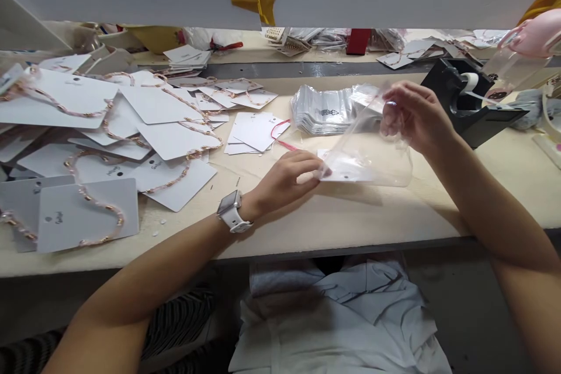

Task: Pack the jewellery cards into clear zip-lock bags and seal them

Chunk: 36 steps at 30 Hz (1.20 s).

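My left hand (293,174), with a white watch on its wrist, pinches the lower left corner of a clear plastic bag (372,149) that has a white card inside. My right hand (414,114) holds the bag's upper end, fingers closed round the plastic and lifting it off the table. The bag slopes down from right to left. Just behind it lies a stack of clear bags (326,111).
White cards with pink bead chains (83,210) cover the table's left half. A small pile of blank cards (256,131) sits at centre. A black tape dispenser (464,99) stands at the right. The table's front edge (350,248) runs above my lap.
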Tool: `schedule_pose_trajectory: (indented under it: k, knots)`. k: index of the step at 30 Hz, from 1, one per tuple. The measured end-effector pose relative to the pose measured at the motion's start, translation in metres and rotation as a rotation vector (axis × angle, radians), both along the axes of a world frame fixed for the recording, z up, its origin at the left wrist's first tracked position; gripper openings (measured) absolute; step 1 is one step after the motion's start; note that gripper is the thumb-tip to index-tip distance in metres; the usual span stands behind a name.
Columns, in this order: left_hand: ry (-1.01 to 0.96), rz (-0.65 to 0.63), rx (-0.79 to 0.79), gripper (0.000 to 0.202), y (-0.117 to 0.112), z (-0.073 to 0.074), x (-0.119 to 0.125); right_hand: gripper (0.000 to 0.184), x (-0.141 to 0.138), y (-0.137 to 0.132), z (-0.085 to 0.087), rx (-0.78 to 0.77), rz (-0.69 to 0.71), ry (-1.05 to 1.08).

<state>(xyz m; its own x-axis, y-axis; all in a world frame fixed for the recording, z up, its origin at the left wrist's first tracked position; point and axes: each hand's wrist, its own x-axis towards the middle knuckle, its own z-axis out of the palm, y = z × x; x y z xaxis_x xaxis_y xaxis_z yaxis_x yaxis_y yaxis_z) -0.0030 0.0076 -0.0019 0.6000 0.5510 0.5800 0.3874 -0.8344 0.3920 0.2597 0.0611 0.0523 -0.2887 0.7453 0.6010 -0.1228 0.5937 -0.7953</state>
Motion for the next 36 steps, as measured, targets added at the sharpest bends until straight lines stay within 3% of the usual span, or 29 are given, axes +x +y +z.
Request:
schedule_pose_trajectory:
  k: [2, 4, 7, 9, 11, 14, 16, 21, 23, 28, 30, 32, 36]
  knots:
    - [-0.164, 0.054, 0.041, 0.010, 0.003, 0.002, -0.001, 0.020, 0.009, 0.003, 0.005, 0.041, -0.027, 0.070]
    - [-0.364, 0.099, 0.041, 0.006, 0.006, 0.007, -0.004, 0.019, 0.021, 0.011, 0.009, 0.097, -0.142, 0.116]
    - [-0.638, 0.080, -0.040, 0.016, 0.012, 0.015, -0.010, 0.013, 0.045, 0.031, 0.009, 0.142, -0.506, -0.018]
    - [-0.787, 0.060, -0.159, 0.019, 0.017, 0.020, -0.013, 0.004, 0.061, 0.048, 0.005, 0.045, -0.756, -0.197]
    - [-0.897, 0.068, -0.318, 0.016, 0.019, 0.022, -0.014, 0.011, 0.073, 0.065, -0.002, -0.193, -0.876, -0.272]
    - [-0.978, 0.086, -0.535, 0.011, 0.019, 0.022, -0.011, 0.017, 0.080, 0.079, -0.012, -0.453, -0.834, -0.242]
    - [-0.988, 0.091, -0.613, 0.008, 0.018, 0.022, -0.009, 0.009, 0.080, 0.081, -0.015, -0.491, -0.763, -0.170]
    - [-0.950, 0.095, -0.655, 0.011, 0.015, 0.021, -0.007, 0.041, 0.068, 0.074, -0.011, -0.493, -0.623, 0.101]
    - [-0.935, 0.144, -0.699, 0.011, 0.015, 0.021, -0.006, 0.049, 0.063, 0.073, -0.011, -0.445, -0.589, 0.155]
    - [-0.879, 0.235, -0.822, 0.008, 0.013, 0.021, -0.001, 0.046, 0.050, 0.060, -0.007, -0.020, -0.348, 0.265]
    - [-0.806, 0.254, -0.788, 0.012, 0.012, 0.019, -0.002, 0.043, 0.042, 0.046, -0.002, 0.095, -0.258, 0.251]
    - [-0.676, 0.354, -0.676, 0.025, 0.012, 0.017, -0.004, 0.040, 0.034, 0.029, 0.003, 0.178, -0.191, 0.225]
    - [-0.441, 0.658, -0.323, 0.075, 0.014, 0.016, -0.013, 0.040, 0.017, 0.001, 0.007, 0.235, -0.091, 0.205]
